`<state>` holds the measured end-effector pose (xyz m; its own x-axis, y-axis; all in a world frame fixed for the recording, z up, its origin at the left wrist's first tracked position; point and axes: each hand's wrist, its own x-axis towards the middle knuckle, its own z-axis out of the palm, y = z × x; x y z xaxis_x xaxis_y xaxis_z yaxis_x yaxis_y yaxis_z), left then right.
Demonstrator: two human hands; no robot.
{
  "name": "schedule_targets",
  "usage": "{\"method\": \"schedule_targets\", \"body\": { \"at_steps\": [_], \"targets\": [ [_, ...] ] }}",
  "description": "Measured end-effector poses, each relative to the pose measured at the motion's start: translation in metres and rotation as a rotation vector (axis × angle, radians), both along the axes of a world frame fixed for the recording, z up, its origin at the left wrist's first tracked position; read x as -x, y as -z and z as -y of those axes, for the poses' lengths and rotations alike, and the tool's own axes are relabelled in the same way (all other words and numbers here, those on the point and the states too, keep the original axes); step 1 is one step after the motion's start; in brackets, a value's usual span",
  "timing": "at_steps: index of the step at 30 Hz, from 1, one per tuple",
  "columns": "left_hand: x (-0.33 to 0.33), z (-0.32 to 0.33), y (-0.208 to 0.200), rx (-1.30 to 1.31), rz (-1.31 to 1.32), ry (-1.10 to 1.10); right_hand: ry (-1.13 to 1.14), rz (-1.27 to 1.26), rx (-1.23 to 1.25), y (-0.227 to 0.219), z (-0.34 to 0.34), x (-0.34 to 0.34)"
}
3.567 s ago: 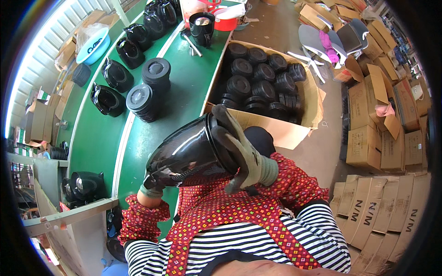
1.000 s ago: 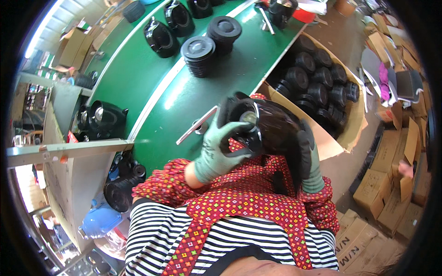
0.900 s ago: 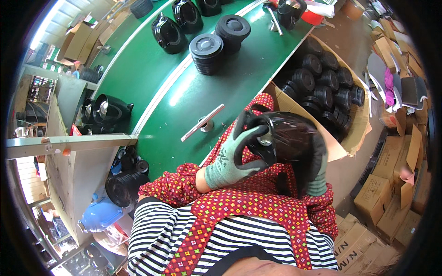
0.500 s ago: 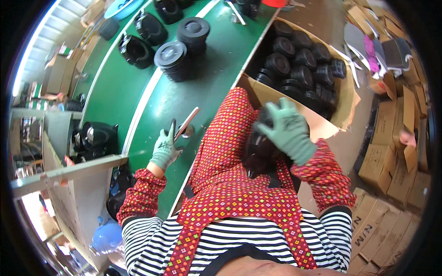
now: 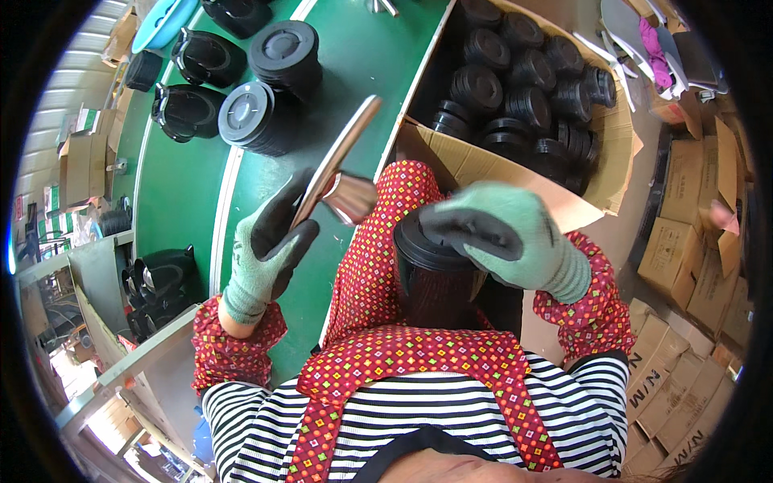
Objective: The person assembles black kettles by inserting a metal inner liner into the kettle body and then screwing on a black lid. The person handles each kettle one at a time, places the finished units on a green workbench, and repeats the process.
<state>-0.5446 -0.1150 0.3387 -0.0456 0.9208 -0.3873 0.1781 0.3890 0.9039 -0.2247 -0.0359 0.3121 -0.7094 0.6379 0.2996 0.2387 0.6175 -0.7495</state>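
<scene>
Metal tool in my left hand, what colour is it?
Shiny silver; the metal tool in the left hand shows best in the head view.

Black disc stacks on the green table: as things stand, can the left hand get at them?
Probably yes, but not freely: bare tabletop leaves the way to the nearer stack open, yet the left hand grips a metal tool.

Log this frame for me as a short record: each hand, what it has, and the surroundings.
Left hand: fingers closed around a metal tool with a bar handle and flared cup, held raised
Right hand: fingers over the top of a black vessel; grip unclear
Vessel position: at the person's lap
Green table: two stacks of black discs, glossy black shells
Beside table: open cardboard box holding more disc stacks
</scene>
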Motion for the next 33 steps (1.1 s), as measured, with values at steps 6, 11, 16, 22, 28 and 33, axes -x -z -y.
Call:
{"method": "schedule_targets", "body": {
  "at_steps": [6, 11, 16, 22, 28, 33],
  "targets": [
    [-0.055, -0.031, -0.060, -0.268, -0.182, 0.480, 0.047, 0.010, -0.346, -0.022, -0.060, 0.027],
    [-0.081, -0.062, -0.087, -0.423, -0.428, 0.769, -0.073, -0.094, -0.084, 0.066, -0.058, 0.011],
    [-0.087, -0.072, -0.059, -0.568, -0.038, 0.939, 0.146, -0.132, 0.095, 0.058, -0.027, 0.015],
    [-0.092, -0.042, -0.038, -0.520, 0.151, 0.840, 0.088, -0.079, 0.080, 0.046, -0.012, 0.002],
    [-0.112, -0.031, -0.039, -0.502, 0.220, 0.801, -0.066, -0.315, 0.346, 0.086, -0.015, 0.008],
    [-0.134, -0.009, -0.045, -0.476, 0.053, 0.625, -0.109, -0.247, 0.162, 0.088, -0.016, 0.010]
  ]
}}
